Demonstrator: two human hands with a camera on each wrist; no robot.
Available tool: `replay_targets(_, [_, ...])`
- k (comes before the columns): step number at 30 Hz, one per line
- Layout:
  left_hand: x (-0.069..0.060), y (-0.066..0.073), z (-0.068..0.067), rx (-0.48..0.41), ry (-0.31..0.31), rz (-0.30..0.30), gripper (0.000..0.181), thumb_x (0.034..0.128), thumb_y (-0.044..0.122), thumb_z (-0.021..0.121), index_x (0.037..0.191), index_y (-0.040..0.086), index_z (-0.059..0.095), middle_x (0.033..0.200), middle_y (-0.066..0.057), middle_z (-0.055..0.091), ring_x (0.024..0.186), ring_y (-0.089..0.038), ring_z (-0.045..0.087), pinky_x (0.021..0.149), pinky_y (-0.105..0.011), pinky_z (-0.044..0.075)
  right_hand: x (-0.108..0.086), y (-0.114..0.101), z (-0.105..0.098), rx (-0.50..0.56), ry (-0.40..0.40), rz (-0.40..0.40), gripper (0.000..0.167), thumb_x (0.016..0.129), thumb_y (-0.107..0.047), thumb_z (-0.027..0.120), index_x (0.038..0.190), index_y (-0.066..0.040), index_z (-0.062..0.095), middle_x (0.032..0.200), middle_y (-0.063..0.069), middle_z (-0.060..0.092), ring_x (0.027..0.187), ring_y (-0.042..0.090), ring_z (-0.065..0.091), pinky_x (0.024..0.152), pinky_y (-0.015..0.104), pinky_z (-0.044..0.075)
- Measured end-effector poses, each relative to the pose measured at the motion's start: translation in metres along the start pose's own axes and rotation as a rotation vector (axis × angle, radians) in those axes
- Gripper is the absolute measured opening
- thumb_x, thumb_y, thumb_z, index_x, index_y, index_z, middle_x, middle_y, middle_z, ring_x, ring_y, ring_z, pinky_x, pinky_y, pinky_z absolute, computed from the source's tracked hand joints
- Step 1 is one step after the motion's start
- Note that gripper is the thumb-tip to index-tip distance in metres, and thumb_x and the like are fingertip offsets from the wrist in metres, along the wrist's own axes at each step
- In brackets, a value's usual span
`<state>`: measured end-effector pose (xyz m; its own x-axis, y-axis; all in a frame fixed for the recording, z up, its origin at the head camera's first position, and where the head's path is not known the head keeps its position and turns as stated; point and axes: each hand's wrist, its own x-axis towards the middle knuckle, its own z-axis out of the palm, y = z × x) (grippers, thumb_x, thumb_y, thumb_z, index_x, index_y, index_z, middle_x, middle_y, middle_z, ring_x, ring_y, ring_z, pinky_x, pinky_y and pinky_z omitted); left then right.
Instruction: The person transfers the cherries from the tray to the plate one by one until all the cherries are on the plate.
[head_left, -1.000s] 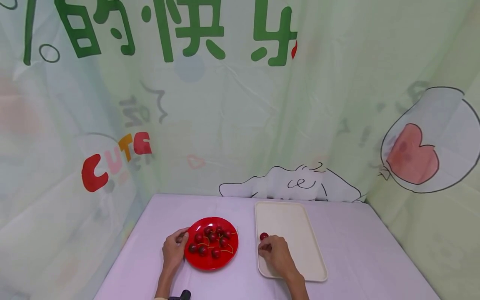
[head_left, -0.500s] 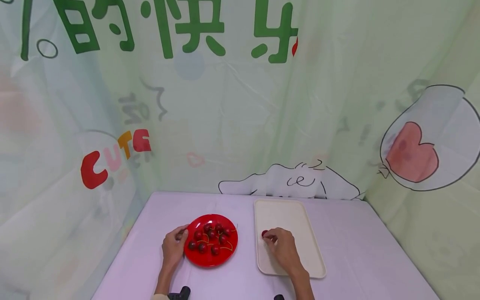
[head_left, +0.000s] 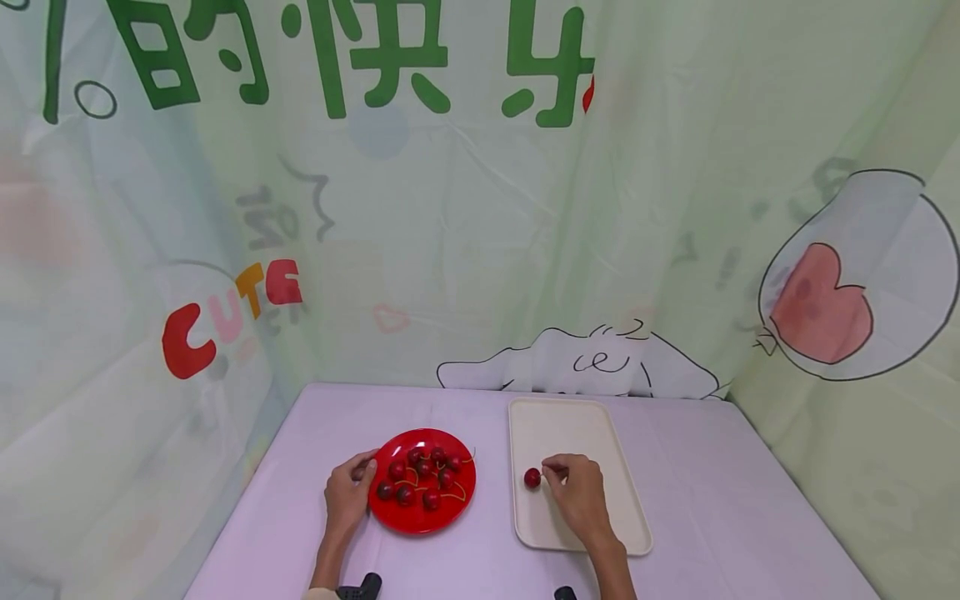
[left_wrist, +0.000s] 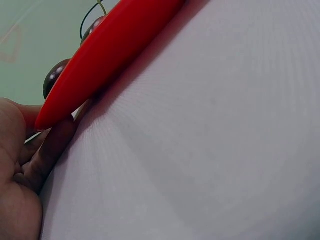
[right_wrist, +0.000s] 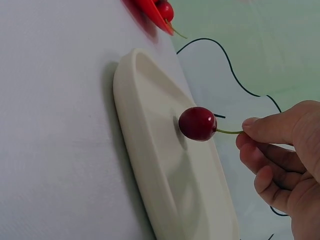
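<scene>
On the left, my left hand [head_left: 347,497] holds the rim of a red plate [head_left: 420,522], with the thumb on top and fingers beneath the edge in the left wrist view. Several dark red cherries with green stems lie on that plate. Over the cream tray [head_left: 558,425], my right hand [head_left: 583,498] pinches the stem of a single cherry [right_wrist: 198,124] between thumb and forefinger. The cherry sits at or just over the tray's surface near its left side; whether it touches I cannot tell. Its stem [right_wrist: 229,132] points toward my fingertips.
A pale lilac cloth [head_left: 465,575] covers the table under plate and tray. Printed curtains [head_left: 487,275] stand behind the table and along both sides. Black wrist gear [head_left: 362,587] shows by my left wrist.
My right hand has shifted slightly right, uncovering the cherry, which was partly hidden behind the fingers half a second ago. My left hand and the plate have stayed in place.
</scene>
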<state>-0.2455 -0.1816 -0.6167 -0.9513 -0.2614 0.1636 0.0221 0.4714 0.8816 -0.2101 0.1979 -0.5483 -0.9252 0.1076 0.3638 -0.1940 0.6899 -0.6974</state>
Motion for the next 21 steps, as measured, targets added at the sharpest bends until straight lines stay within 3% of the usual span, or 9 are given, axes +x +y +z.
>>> replay_targets(5, [0.0000,-0.0010,0.0004,-0.004,0.000,0.002,0.029,0.1108,0.015,0.064,0.136,0.008,0.076,0.120,-0.015,0.081,0.100,-0.021,0.072,0.082,-0.015,0.052,-0.0002,0.0003,-0.0017,0.000,0.031,0.005,0.009,0.090,0.005,0.082,0.097,0.000,0.085,0.085,0.007,0.083,0.071,0.007,0.066,0.064,0.021,0.049])
replay_targets(12, [-0.0012,-0.0008,0.0003,0.002,0.001,0.002,0.028,0.1101,0.014,0.064,0.134,0.008,0.077,0.117,-0.014,0.081,0.096,-0.017,0.070,0.082,-0.021,0.051,-0.0036,0.0040,-0.0030,0.021,0.149,-0.060,0.009,0.086,0.007,0.085,0.093,0.000,0.086,0.082,0.008,0.083,0.068,0.004,0.062,0.063,0.022,0.051])
replay_targets(21, [-0.0014,0.0007,0.0000,-0.011,0.000,-0.002,0.029,0.1108,0.015,0.064,0.136,0.009,0.076,0.120,-0.014,0.081,0.099,-0.019,0.070,0.081,-0.017,0.052,0.0008,0.0088,-0.0010,0.086,0.199,-0.009,0.010,0.089,0.004,0.086,0.096,-0.003,0.087,0.085,0.007,0.084,0.070,0.003,0.061,0.067,0.022,0.052])
